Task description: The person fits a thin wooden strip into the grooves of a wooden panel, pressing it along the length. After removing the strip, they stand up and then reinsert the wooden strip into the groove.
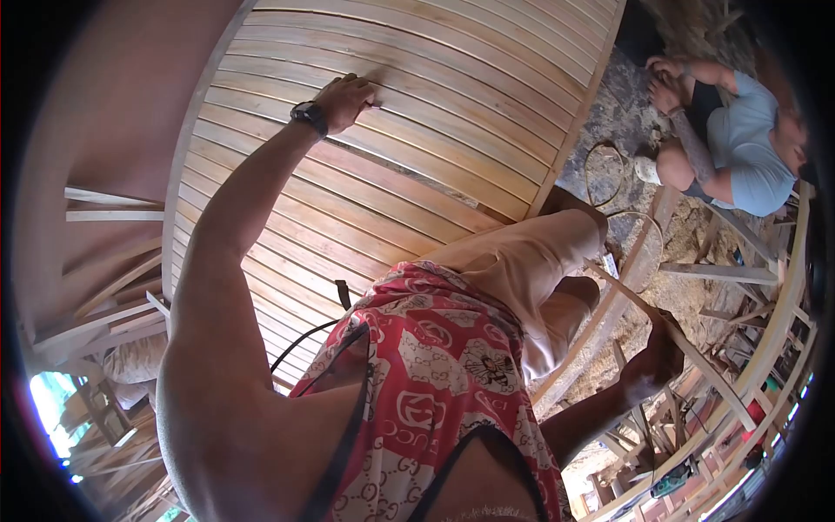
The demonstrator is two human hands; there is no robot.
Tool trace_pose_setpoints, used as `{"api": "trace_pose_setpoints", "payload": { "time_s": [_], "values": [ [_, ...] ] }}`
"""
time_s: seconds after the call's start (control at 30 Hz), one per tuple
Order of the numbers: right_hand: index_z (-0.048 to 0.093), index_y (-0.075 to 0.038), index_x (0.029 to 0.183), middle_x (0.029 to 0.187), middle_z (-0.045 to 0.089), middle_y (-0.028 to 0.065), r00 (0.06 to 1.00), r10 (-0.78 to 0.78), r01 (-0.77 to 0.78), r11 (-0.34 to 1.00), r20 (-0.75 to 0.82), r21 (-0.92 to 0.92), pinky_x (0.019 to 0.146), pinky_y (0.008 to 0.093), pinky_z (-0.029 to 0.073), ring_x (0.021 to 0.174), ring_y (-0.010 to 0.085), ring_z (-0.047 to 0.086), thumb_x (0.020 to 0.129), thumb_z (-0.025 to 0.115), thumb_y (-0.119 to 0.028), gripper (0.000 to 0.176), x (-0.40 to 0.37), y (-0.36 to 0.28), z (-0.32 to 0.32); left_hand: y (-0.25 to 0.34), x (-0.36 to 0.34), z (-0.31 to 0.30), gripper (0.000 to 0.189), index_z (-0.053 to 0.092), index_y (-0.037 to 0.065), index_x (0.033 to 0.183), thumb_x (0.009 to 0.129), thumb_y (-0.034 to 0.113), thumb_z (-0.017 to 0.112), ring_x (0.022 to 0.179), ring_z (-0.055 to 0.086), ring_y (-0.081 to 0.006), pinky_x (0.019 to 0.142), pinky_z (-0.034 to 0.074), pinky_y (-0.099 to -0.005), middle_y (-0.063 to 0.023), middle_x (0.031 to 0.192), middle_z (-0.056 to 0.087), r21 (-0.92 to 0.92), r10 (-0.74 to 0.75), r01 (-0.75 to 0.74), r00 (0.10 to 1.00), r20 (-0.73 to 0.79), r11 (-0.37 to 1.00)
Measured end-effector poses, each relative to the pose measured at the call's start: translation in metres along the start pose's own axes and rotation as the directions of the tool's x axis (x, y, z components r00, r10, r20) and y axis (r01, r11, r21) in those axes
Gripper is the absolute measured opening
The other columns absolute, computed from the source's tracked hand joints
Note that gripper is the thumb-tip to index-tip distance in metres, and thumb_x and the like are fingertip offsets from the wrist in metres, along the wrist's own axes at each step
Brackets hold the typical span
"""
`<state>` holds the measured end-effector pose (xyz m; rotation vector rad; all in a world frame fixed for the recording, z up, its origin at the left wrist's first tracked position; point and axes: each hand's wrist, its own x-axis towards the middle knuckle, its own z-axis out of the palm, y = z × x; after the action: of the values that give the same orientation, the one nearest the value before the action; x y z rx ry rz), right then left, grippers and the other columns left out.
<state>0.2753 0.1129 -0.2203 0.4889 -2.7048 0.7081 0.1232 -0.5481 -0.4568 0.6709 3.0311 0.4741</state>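
Observation:
My left hand [346, 100], with a black watch [309, 119] on its wrist, rests on the slatted wooden panel [417, 52]. Its fingers lie bent on the slats, and I see nothing held in them. A narrow dark gap [396, 178] runs between two slats below this hand. Off to the right, my right hand [657, 355] is closed around a thin wooden strip [718, 387]. The strip slants from near my knee down to the lower right. My leg [522, 252] in tan trousers lies across the panel's lower edge.
A co-worker in a light blue shirt [744, 143] sits at the upper right. A looped cable [609, 174] lies on the ground near sawdust [674, 235]. Wooden offcuts and a curved wooden frame [783, 322] fill the right side. More boards [113, 213] stand at the left.

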Motion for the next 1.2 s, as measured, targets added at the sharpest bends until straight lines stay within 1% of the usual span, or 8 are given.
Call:
{"api": "trace_pose_setpoints", "payload": {
  "time_s": [0.43,0.5,0.57,0.77,0.87,0.97,1.07,1.2],
  "values": [
    [0.072,0.012,0.118,0.109,0.073,0.0265,0.996,-0.001,0.007,0.998,-0.086,0.068,0.091,0.0468,0.061,0.102,0.0393,0.072,0.113,0.025,-0.058,0.085,-0.014,0.000,-0.001,0.005,0.000,0.006,0.016,0.070,0.009,0.107,0.091,0.012,0.071,0.108,0.063,-0.0337,0.094,0.054,-0.0476,-0.0089,0.111,0.069,0.098,0.041,-0.027,0.988,-0.149,0.995],
    [0.072,0.014,0.116,0.110,0.074,0.0273,0.992,0.037,-0.035,0.999,-0.121,0.016,0.092,0.0476,0.060,0.103,0.0394,0.072,0.113,0.026,-0.058,0.086,-0.030,0.005,-0.004,0.024,0.003,0.017,0.022,0.070,0.009,0.111,0.089,0.013,0.073,0.102,0.064,-0.0356,0.093,0.054,-0.0489,-0.0117,0.108,0.069,-0.007,0.061,-0.066,0.951,-0.303,0.998],
    [0.073,0.015,0.114,0.112,0.074,0.0284,0.980,0.128,-0.110,0.987,-0.153,0.118,0.093,0.0477,0.061,0.103,0.0398,0.073,0.111,0.028,-0.063,0.090,-0.039,0.015,-0.004,0.067,0.007,0.013,0.032,0.069,0.010,0.117,0.087,0.017,0.078,0.106,0.066,-0.0351,0.096,0.054,-0.0482,-0.0113,0.111,0.070,-0.114,0.067,-0.090,0.979,-0.194,0.989],
    [0.074,0.015,0.112,0.107,0.075,0.0274,0.969,0.160,-0.124,0.974,-0.187,0.191,0.094,0.0455,0.062,0.100,0.0368,0.075,0.109,0.039,-0.064,0.087,-0.002,-0.043,0.015,0.193,0.020,0.078,0.064,0.054,0.007,0.146,0.091,0.032,0.076,0.143,0.047,-0.0417,0.118,0.039,-0.0549,-0.0197,0.154,0.051,-0.184,0.088,-0.116,0.984,-0.153,0.976],
    [0.074,0.016,0.110,0.103,0.075,0.0254,0.947,0.164,-0.062,0.937,-0.277,0.343,0.090,0.0439,0.063,0.100,0.0339,0.075,0.111,0.045,-0.056,0.077,0.008,-0.058,0.022,0.226,0.055,0.090,0.068,0.046,0.005,0.152,0.095,0.033,0.071,0.150,0.038,-0.0434,0.122,0.031,-0.0583,-0.0208,0.161,0.043,-0.230,-0.006,-0.050,0.971,-0.238,0.972],
    [0.074,0.015,0.109,0.104,0.076,0.0232,0.961,-0.093,0.165,0.947,-0.260,0.274,0.087,0.0398,0.062,0.100,0.0308,0.074,0.109,0.061,-0.028,0.045,0.021,-0.066,0.027,0.241,0.091,0.102,0.069,0.043,0.004,0.154,0.098,0.038,0.066,0.154,0.032,-0.0429,0.124,0.026,-0.0609,-0.0182,0.167,0.035,-0.129,-0.116,0.082,0.953,-0.279,0.988],
    [0.074,0.012,0.111,0.106,0.076,0.0206,0.939,0.287,-0.171,0.869,-0.191,0.464,0.089,0.0349,0.059,0.098,0.0266,0.074,0.089,0.069,0.015,0.022,0.026,-0.076,0.038,0.244,0.115,0.117,0.072,0.037,0.005,0.158,0.100,0.041,0.061,0.156,0.028,-0.0441,0.124,0.022,-0.0639,-0.0185,0.171,0.028,-0.149,-0.185,0.142,0.924,-0.334,0.979],
    [0.073,0.013,0.110,0.107,0.076,0.0210,0.936,0.317,-0.199,0.832,-0.150,0.517,0.089,0.0358,0.058,0.099,0.0270,0.073,0.091,0.068,0.013,0.020,0.033,-0.065,0.046,0.252,0.119,0.135,0.074,0.039,0.006,0.158,0.098,0.040,0.065,0.155,0.030,-0.0450,0.124,0.020,-0.0657,-0.0218,0.167,0.034,-0.099,-0.162,0.137,0.930,-0.331,0.986]
  ]
}}
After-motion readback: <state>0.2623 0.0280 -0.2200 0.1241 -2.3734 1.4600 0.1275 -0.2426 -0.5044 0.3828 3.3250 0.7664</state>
